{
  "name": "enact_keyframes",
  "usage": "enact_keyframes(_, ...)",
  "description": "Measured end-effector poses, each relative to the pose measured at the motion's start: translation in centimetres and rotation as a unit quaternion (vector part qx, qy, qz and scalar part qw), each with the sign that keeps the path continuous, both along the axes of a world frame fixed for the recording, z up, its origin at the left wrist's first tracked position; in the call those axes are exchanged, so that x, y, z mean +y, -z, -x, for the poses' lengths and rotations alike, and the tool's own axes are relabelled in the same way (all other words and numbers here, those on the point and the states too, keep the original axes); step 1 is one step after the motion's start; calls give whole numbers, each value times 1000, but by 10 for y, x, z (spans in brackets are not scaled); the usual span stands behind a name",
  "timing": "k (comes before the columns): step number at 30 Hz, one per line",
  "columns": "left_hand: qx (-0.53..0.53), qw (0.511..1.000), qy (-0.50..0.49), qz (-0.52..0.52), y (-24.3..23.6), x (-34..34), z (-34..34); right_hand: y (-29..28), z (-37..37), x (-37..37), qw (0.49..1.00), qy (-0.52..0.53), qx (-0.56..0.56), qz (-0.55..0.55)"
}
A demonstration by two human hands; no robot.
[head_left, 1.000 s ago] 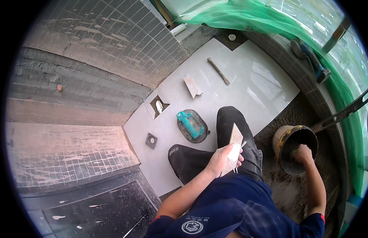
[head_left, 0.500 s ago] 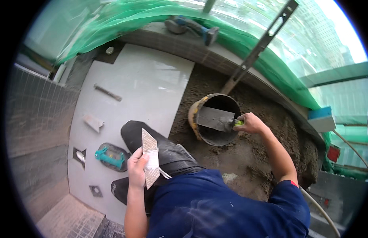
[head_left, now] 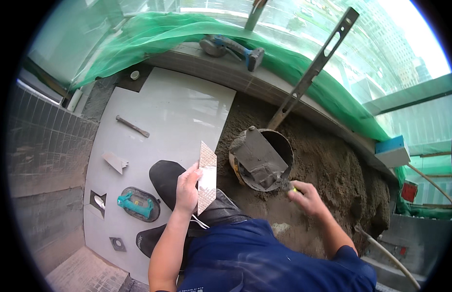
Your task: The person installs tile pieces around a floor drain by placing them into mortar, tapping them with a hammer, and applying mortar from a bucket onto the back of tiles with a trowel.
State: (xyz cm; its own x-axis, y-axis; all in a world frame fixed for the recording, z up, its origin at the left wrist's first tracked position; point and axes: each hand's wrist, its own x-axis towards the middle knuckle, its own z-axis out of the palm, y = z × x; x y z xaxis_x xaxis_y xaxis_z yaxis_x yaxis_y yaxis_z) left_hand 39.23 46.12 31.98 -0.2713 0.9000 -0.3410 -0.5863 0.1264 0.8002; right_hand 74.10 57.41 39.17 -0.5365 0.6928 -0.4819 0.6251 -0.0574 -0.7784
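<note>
My left hand grips a narrow cut piece of tile with slanted ends, its ridged back facing up, above my knee. My right hand is closed round the green handle of a trowel. Its flat rectangular grey blade is tilted over the mouth of a bucket, and a lump of wet grey mortar clings near the handle end. The blade hides much of the bucket's inside. Around the bucket lies a rough bed of brown mortar.
Large white tiles cover the left side, bearing a chisel, a tile offcut and a teal suction lifter. A long spirit level leans behind the bucket. An angle grinder rests on the ledge under green netting.
The trowel has risen from inside the bucket and turned, with mortar now on its blade; my right hand moved nearer to me. My left hand shifted right with the tile piece.
</note>
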Motion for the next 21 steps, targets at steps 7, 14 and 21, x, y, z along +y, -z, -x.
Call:
enact_keyframes(7, 21, 999, -41, -9, -25, -2, 14, 14, 53, -25, 962, -96, 88, -241)
enact_keyframes(14, -3, 997, -72, -34, -40, -9, 12, 60, 71, -42, 924, -86, 91, -361)
enact_keyframes(21, -62, 995, -72, -41, -60, -16, 2, 79, 80, -47, 911, -59, 64, -404)
